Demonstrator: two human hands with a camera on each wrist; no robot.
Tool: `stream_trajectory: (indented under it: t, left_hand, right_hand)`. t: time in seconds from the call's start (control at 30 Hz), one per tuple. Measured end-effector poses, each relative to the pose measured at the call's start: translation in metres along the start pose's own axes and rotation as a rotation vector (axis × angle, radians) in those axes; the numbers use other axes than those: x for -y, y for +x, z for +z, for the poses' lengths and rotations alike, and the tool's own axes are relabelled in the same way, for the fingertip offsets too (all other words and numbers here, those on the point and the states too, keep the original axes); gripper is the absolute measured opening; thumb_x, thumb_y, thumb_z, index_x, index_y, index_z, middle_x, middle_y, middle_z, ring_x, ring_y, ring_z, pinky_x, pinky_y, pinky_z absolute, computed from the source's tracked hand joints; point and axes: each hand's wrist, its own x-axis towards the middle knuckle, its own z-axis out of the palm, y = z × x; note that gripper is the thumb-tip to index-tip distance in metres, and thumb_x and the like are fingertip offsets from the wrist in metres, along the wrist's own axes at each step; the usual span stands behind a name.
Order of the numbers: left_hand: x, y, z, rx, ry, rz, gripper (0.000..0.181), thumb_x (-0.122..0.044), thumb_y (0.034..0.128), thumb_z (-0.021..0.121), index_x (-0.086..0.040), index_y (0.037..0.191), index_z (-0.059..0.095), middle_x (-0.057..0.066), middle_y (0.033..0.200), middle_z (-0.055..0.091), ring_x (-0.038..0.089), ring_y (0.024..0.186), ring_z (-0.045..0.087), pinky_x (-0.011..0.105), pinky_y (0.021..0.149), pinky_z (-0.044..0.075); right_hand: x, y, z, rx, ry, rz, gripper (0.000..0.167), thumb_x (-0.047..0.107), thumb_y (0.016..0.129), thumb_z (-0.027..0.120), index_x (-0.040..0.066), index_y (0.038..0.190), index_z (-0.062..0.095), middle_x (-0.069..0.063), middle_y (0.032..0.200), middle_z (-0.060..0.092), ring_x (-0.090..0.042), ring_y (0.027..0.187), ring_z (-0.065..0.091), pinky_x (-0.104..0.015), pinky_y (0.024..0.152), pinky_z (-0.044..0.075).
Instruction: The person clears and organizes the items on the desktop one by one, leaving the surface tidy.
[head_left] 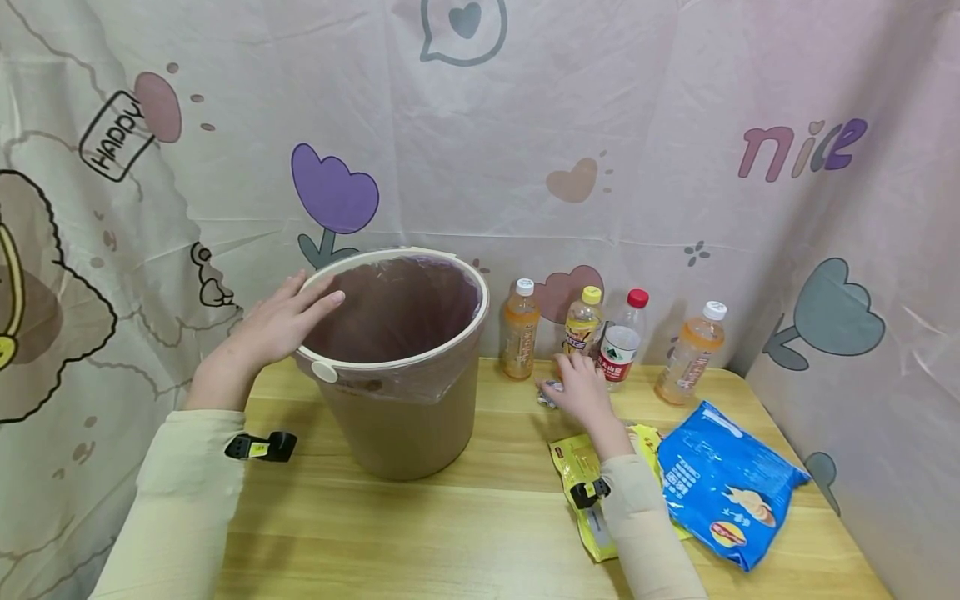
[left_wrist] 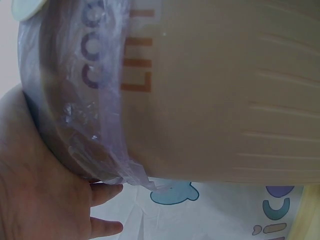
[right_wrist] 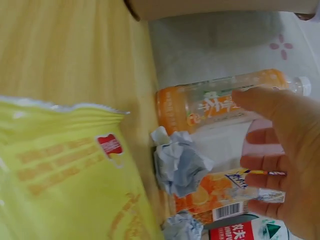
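Note:
My left hand (head_left: 272,332) rests on the pale rim of a brown trash bin (head_left: 405,425) lined with a clear plastic bag (head_left: 442,379). In the left wrist view, two straight fingers (left_wrist: 106,228) lie outside the bin. My right hand (head_left: 587,398) reaches over a crumpled paper ball (head_left: 550,393), its fingers spread and loosely bent, holding nothing. The right wrist view shows that paper ball (right_wrist: 180,165) apart from the fingers, with a second crumpled paper (right_wrist: 182,227) beside it. Behind stand an orange-labelled bottle (head_left: 520,333) and a yellow-capped bottle (head_left: 583,321).
A red-capped water bottle (head_left: 622,342) and another orange drink bottle (head_left: 690,354) stand farther right. Yellow snack wrappers (head_left: 577,467) lie under my right forearm, next to a blue snack bag (head_left: 731,483). A printed curtain (head_left: 525,125) hangs behind the wooden table (head_left: 390,542).

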Motion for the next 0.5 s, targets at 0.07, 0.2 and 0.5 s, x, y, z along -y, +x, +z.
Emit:
stream_trajectory:
  t: [0.07, 0.2, 0.5]
  left_hand:
    - [0.000, 0.001, 0.000, 0.003, 0.000, -0.001, 0.074, -0.068, 0.0973, 0.016, -0.025, 0.158, 0.009, 0.024, 0.162, -0.006, 0.056, 0.145, 0.000, 0.077, 0.109, 0.003]
    - [0.001, 0.001, 0.000, 0.007, -0.002, -0.001, 0.074, -0.068, 0.0974, 0.015, -0.025, 0.158, 0.008, 0.024, 0.162, -0.007, 0.056, 0.145, 0.000, 0.077, 0.109, 0.003]
    - [0.003, 0.002, 0.000, 0.011, -0.009, -0.003, 0.074, -0.068, 0.0974, 0.015, -0.026, 0.158, 0.007, 0.024, 0.162, -0.008, 0.060, 0.143, 0.000, 0.078, 0.108, 0.003]
  right_hand:
    - [-0.001, -0.001, 0.003, 0.028, -0.019, 0.028, 0.060, 0.046, 0.087, 0.067, 0.009, 0.133, 0.055, -0.016, 0.123, 0.056, -0.037, 0.117, 0.050, -0.054, 0.092, 0.043]
    - [-0.005, -0.002, 0.009, 0.062, -0.046, 0.069, 0.063, 0.045, 0.086, 0.069, 0.008, 0.134, 0.054, -0.019, 0.125, 0.055, -0.039, 0.120, 0.049, -0.057, 0.096, 0.043]
    - [-0.014, 0.000, 0.020, 0.128, -0.088, 0.108, 0.068, 0.046, 0.087, 0.068, 0.007, 0.140, 0.049, -0.024, 0.137, 0.049, -0.045, 0.132, 0.040, -0.064, 0.105, 0.035]
